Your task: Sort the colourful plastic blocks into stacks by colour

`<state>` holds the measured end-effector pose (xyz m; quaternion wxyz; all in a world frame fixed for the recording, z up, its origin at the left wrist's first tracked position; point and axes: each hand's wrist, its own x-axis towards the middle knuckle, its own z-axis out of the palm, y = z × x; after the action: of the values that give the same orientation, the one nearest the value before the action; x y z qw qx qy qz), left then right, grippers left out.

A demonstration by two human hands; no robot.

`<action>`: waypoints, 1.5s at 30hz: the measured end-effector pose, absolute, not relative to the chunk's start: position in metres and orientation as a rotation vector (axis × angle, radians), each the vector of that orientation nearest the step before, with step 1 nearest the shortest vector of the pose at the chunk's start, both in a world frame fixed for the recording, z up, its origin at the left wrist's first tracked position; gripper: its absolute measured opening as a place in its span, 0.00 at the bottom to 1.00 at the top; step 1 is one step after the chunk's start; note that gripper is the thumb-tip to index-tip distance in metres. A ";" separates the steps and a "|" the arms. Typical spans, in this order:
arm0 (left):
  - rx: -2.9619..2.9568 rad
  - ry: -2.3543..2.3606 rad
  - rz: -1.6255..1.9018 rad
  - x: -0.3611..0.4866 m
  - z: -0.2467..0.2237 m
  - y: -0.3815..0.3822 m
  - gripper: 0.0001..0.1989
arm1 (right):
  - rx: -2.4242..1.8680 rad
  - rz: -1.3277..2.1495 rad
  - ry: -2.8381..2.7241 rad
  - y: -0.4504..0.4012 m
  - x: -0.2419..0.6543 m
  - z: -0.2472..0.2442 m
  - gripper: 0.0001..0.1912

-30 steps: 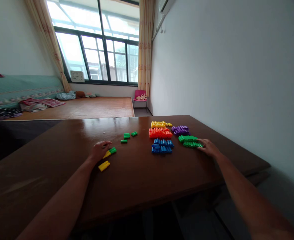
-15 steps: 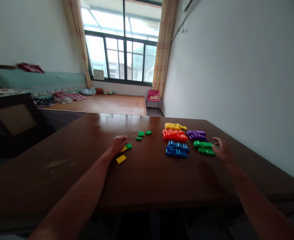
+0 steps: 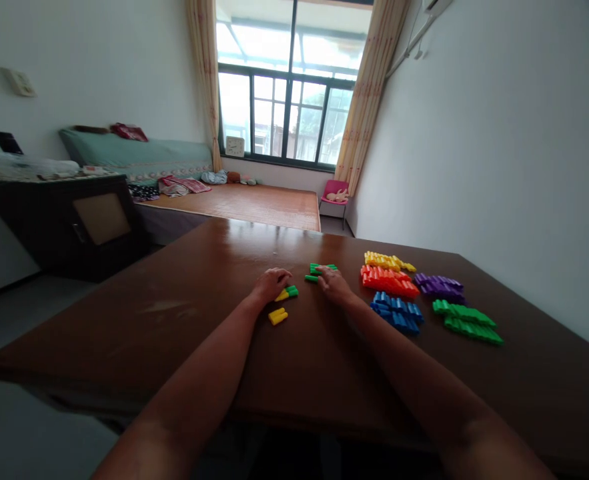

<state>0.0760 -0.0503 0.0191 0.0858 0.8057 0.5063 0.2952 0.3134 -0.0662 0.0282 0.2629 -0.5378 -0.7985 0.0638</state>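
My left hand [image 3: 272, 285] rests on the table with its fingers loosely apart, just behind a short yellow and green plastic stick [image 3: 292, 291]. Nearer to me lies a pair of yellow plastic sticks [image 3: 277, 317]. My right hand [image 3: 335, 287] reaches in from the right, fingers stretched over several small green plastic sticks [image 3: 315, 270]; it partly covers them, and no stick is seen lifted. One single green stick [image 3: 311, 278] lies by its fingertips.
On the right of the brown table [image 3: 214, 313] lie grouped rows of yellow [image 3: 389, 261], red [image 3: 390, 281], blue [image 3: 397, 312], purple [image 3: 439, 287] and green sticks [image 3: 467, 321]. A bed [image 3: 274, 203], a cabinet [image 3: 64, 213] and a pink chair [image 3: 335, 190] stand beyond.
My right hand has moved left from the green rows to the loose green sticks. My left hand stays beside the yellow and green stick. The camera view has turned left.
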 end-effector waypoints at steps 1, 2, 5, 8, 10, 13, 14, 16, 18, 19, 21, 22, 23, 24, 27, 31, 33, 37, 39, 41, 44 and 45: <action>2.397 1.522 0.866 0.076 0.019 -0.050 0.14 | -1.485 0.181 -2.155 -0.057 0.307 0.029 0.19; 2.395 1.535 0.850 0.076 0.019 -0.050 0.14 | -1.521 0.187 -2.147 -0.049 0.301 0.029 0.19; 2.400 1.550 0.811 0.077 0.020 -0.052 0.13 | -1.637 0.191 -2.113 -0.035 0.293 0.029 0.18; 2.391 1.558 0.799 0.077 0.020 -0.052 0.14 | -1.668 0.166 -2.079 -0.034 0.300 0.024 0.14; 2.376 1.567 0.795 0.077 0.020 -0.052 0.14 | -1.650 0.153 -2.080 -0.039 0.310 0.020 0.12; 2.367 1.565 0.794 0.077 0.020 -0.050 0.13 | -1.642 0.165 -2.094 -0.052 0.330 0.015 0.12; 2.370 1.557 0.797 0.077 0.020 -0.050 0.13 | -1.636 0.182 -2.080 -0.057 0.336 0.013 0.13; 2.384 1.539 0.805 0.077 0.020 -0.050 0.13 | -1.613 0.248 -2.019 -0.066 0.347 0.012 0.17; 2.404 1.524 0.807 0.077 0.021 -0.052 0.13 | -1.596 0.323 -1.943 -0.072 0.354 0.011 0.19; 2.413 1.520 0.807 0.077 0.021 -0.053 0.13 | -1.597 0.351 -1.914 -0.075 0.356 0.011 0.19; 2.428 1.512 0.808 0.077 0.022 -0.055 0.14 | -1.605 0.374 -1.887 -0.078 0.357 0.011 0.18; 2.435 1.506 0.809 0.077 0.023 -0.056 0.14 | -1.609 0.371 -1.885 -0.078 0.357 0.011 0.18; 2.441 1.500 0.811 0.077 0.023 -0.057 0.14 | -1.610 0.363 -1.889 -0.079 0.356 0.011 0.19; 2.445 1.497 0.816 0.077 0.024 -0.057 0.14 | -1.606 0.352 -1.897 -0.080 0.355 0.011 0.21; 2.445 1.495 0.825 0.077 0.024 -0.057 0.14 | -1.517 0.392 -1.954 -0.081 0.350 0.010 0.24; 2.453 1.457 0.841 0.079 0.024 -0.055 0.14 | -1.300 0.565 -2.026 -0.083 0.345 0.011 0.28; 2.469 1.428 0.843 0.081 0.024 -0.055 0.14 | -1.279 0.566 -2.022 -0.083 0.343 0.012 0.27; 2.493 1.416 0.823 0.082 0.023 -0.057 0.14 | -1.357 0.519 -1.969 -0.082 0.342 0.012 0.23; 2.507 1.409 0.808 0.083 0.022 -0.057 0.14 | -1.410 0.482 -1.967 -0.082 0.341 0.012 0.22; 2.533 1.357 0.804 0.085 0.022 -0.057 0.16 | -1.454 0.438 -1.983 -0.083 0.339 0.012 0.23; 2.594 1.224 0.757 0.091 0.023 -0.059 0.20 | -1.507 0.368 -2.020 -0.085 0.334 0.013 0.23; 2.616 1.184 0.715 0.094 0.025 -0.060 0.20 | -1.525 0.347 -2.030 -0.085 0.332 0.013 0.23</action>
<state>0.0940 -0.0604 0.0250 0.0909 0.8804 0.3985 0.2405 0.3325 -0.0852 0.0132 0.2856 -0.5703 -0.7592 0.1298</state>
